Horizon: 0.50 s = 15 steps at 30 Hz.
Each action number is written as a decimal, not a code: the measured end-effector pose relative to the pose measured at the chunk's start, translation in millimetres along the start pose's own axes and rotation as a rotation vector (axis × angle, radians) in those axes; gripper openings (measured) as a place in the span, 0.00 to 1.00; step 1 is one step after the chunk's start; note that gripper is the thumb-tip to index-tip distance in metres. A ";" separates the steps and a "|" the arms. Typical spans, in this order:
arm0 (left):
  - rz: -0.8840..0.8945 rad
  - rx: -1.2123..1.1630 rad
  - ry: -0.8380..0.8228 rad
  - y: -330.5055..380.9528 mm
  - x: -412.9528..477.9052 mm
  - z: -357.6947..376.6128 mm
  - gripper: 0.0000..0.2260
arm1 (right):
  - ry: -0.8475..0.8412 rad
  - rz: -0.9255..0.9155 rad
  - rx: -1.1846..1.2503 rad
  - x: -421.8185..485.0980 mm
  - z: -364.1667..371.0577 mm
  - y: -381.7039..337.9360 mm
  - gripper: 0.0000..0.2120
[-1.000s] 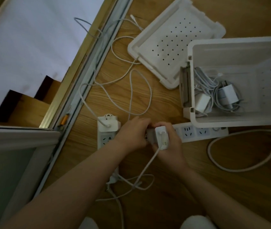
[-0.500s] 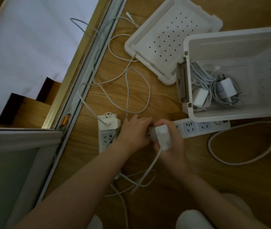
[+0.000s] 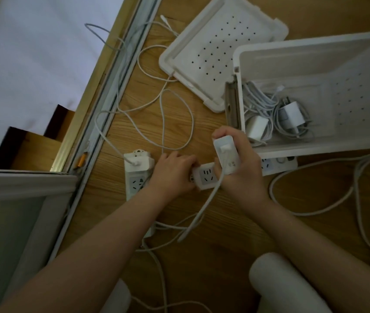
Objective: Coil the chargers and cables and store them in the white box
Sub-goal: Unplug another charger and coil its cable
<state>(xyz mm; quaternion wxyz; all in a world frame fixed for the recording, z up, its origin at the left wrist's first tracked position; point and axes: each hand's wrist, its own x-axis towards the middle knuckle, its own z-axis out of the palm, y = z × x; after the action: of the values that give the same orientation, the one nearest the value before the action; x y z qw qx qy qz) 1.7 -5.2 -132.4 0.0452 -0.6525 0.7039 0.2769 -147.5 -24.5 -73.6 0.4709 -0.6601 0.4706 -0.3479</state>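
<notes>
My right hand (image 3: pixel 242 166) grips a white charger (image 3: pixel 225 154), lifted off the power strip (image 3: pixel 206 177); its cable (image 3: pixel 204 208) hangs down toward me. My left hand (image 3: pixel 172 175) holds the left end of that power strip down on the wooden floor. The white box (image 3: pixel 315 150) stands at the right and holds two chargers (image 3: pixel 292 114) with coiled cables (image 3: pixel 263 102). Another charger (image 3: pixel 139 162) sits plugged into a second power strip (image 3: pixel 134 181) left of my hands, with its long thin cable (image 3: pixel 175 102) looping loosely over the floor.
The perforated white lid (image 3: pixel 220 46) lies upside down beyond the box. A thick white cord (image 3: pixel 315 211) curves across the floor at the right. A sliding-door track (image 3: pixel 112 91) runs diagonally on the left. My knees (image 3: pixel 283 285) show at the bottom.
My right hand has pulled the charger up out of the power strip, baring the socket, and moved it right toward the box. My left hand stayed on the strip.
</notes>
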 end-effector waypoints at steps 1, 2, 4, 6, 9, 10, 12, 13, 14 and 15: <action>0.000 -0.014 -0.021 1.9 -0.2 -2.0 0.19 | 0.003 -0.012 -0.004 5.3 -1.0 -1.1 0.17; -0.009 -0.037 -0.057 2.8 -0.1 -3.5 0.19 | 0.001 -0.032 -0.017 10.9 -1.7 -2.9 0.17; -0.055 -0.126 -0.133 3.8 -0.4 -8.7 0.18 | -0.023 -0.078 -0.058 21.1 -3.3 -7.2 0.18; -0.144 -0.379 -0.147 9.1 -2.0 -21.8 0.14 | -0.066 -0.122 -0.124 29.5 -7.4 -12.8 0.18; -0.337 -0.842 -0.107 24.9 -12.3 -61.9 0.11 | -0.157 -0.154 -0.193 37.5 -15.4 -25.1 0.21; -0.384 -0.972 -0.105 28.8 -15.7 -76.3 0.14 | -0.193 -0.168 -0.212 38.9 -18.2 -30.2 0.22; -0.397 -1.241 -0.107 34.3 -25.7 -104.6 0.22 | -0.278 -0.213 -0.268 39.2 -24.7 -43.3 0.25; -0.379 -1.347 -0.107 37.6 -32.1 -119.3 0.25 | -0.324 -0.246 -0.321 39.0 -28.5 -50.3 0.27; -0.350 -1.412 -0.109 39.9 -38.1 -131.6 0.27 | -0.363 -0.290 -0.401 38.9 -32.1 -58.1 0.31; -0.313 -1.435 -0.107 43.2 -44.1 -142.9 0.26 | -0.387 -0.341 -0.504 39.2 -34.8 -65.8 0.34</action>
<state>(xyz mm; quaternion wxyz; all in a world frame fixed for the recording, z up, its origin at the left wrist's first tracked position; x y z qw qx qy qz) 9.8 -30.1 21.0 -0.3196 -0.6000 0.2452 0.6911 -147.2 -64.5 0.4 0.3089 -0.8782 0.3266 -0.1631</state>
